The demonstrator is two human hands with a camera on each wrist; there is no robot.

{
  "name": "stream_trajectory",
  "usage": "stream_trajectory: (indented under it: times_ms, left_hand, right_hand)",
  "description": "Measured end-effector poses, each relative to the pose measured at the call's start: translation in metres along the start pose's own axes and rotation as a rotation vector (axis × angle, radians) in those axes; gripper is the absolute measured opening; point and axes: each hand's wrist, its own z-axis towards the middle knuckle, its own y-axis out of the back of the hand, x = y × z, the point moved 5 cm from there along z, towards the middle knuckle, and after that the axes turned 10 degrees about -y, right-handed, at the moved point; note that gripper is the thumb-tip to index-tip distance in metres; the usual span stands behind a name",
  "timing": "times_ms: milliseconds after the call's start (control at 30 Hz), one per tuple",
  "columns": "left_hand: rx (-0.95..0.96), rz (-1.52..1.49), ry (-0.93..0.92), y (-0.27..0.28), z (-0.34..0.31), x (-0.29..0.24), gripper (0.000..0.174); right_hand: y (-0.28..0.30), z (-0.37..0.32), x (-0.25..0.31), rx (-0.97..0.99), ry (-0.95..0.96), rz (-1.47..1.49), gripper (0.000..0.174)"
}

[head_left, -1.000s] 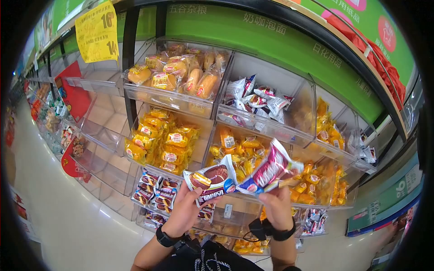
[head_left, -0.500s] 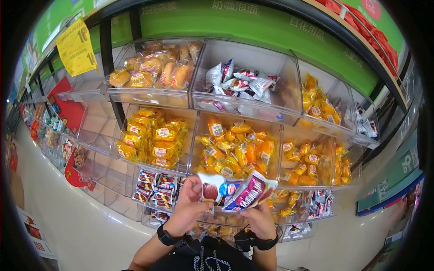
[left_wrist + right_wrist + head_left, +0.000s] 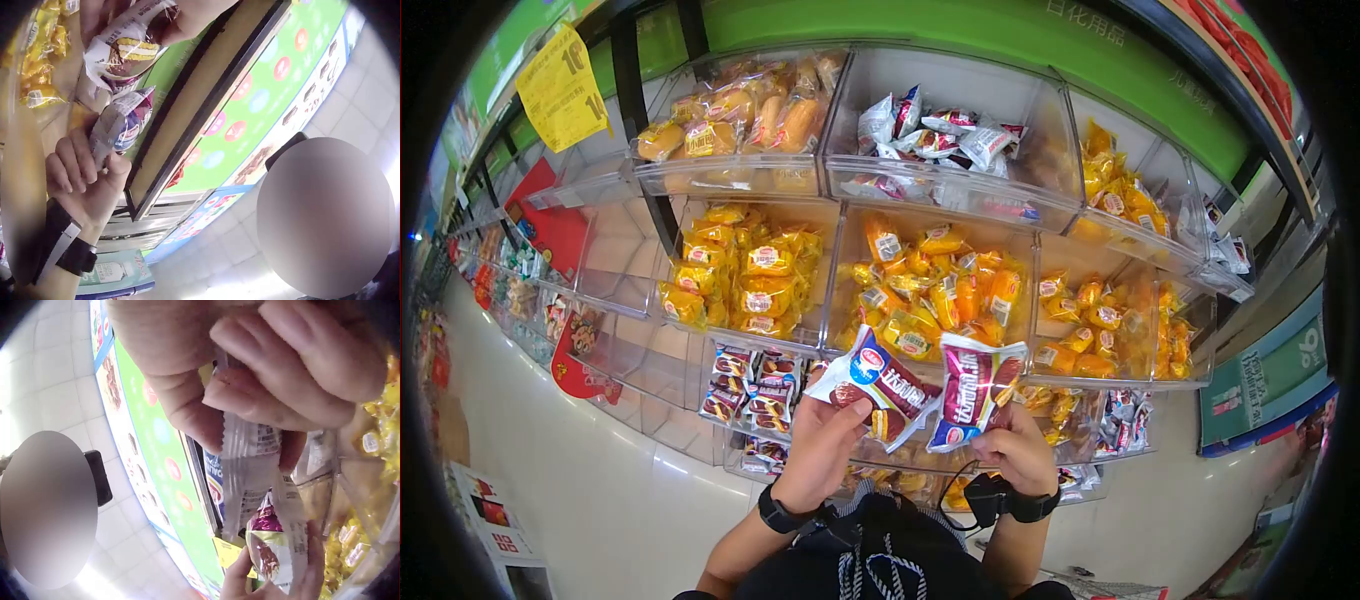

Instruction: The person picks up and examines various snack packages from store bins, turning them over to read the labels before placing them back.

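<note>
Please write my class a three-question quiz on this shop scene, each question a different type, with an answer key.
1. True or false: the left hand and the right hand each grip a wrapped snack.
2. Fill in the colour: the paper sign at upper left in the head view is ____.
3. What is on both wrists? A) gloves B) black bands C) beads

Key: 1 true; 2 yellow; 3 B

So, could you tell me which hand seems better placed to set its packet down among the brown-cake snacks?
Probably the left hand: it holds its packet close beside the brown-cake snacks, while the right hand holds the other packet farther away.
</note>
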Motion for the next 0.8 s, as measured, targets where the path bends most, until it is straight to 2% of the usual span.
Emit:
stream_trajectory:
  times_ms: [33, 100, 133, 167, 233, 267, 333, 367, 433, 467, 500, 567, 600, 633, 800]
  left_hand:
    - [-0.003, 0.004, -0.002, 0.001, 0.0, 0.001, 0.042]
    - [-0.016, -0.028, -0.035, 0.002, 0.001, 0.002, 0.039]
    - [-0.039, -0.039, -0.04, 0.001, 0.0, 0.002, 0.037]
    - [-0.04, -0.036, -0.039, -0.001, -0.001, 0.002, 0.037]
    - [-0.041, -0.031, -0.06, -0.004, -0.003, 0.001, 0.036]
    - [-0.041, -0.029, -0.058, -0.006, -0.003, 0.001, 0.036]
    - [-0.059, -0.023, -0.125, -0.007, -0.003, -0.001, 0.036]
    - [-0.06, -0.022, -0.124, -0.008, -0.003, 0.0, 0.036]
    - [-0.061, -0.022, -0.163, -0.008, -0.002, 0.0, 0.036]
    - [-0.063, -0.021, -0.162, -0.008, -0.002, 0.001, 0.036]
    - [-0.07, -0.016, -0.163, -0.008, -0.002, 0.002, 0.036]
    - [-0.08, -0.013, -0.162, -0.007, -0.003, 0.003, 0.036]
    - [-0.081, -0.009, -0.148, -0.007, -0.003, 0.004, 0.036]
    - [-0.079, -0.005, -0.135, -0.007, -0.002, 0.004, 0.036]
    - [-0.088, 0.001, -0.137, -0.003, 0.001, 0.008, 0.035]
  right_hand:
    - [0.0, -0.001, -0.001, 0.005, -0.001, 0.002, 0.026]
    - [0.0, -0.004, 0.003, -0.111, -0.008, -0.063, 0.034]
    - [0.003, -0.002, 0.0, -0.098, -0.023, -0.094, 0.041]
    - [0.004, -0.001, -0.001, -0.096, -0.023, -0.091, 0.041]
    - [-0.004, 0.001, 0.004, -0.02, 0.04, -0.158, 0.051]
    - [-0.007, 0.003, 0.006, -0.02, 0.039, -0.156, 0.051]
    - [-0.018, 0.003, 0.015, 0.029, 0.197, -0.068, 0.052]
    - [-0.021, 0.004, 0.014, 0.029, 0.196, -0.067, 0.052]
    - [-0.02, 0.005, 0.016, -0.028, 0.253, 0.079, 0.057]
    - [-0.02, 0.006, 0.019, -0.038, 0.317, 0.076, 0.052]
    - [-0.021, 0.008, 0.02, -0.039, 0.315, 0.077, 0.052]
    - [-0.013, 0.009, 0.025, -0.198, 0.374, 0.117, 0.052]
    - [-0.015, 0.007, 0.03, -0.12, 0.376, 0.132, 0.053]
    - [-0.014, 0.007, 0.031, -0.122, 0.378, 0.131, 0.053]
    - [-0.019, 0.008, 0.039, -0.214, 0.439, 0.209, 0.05]
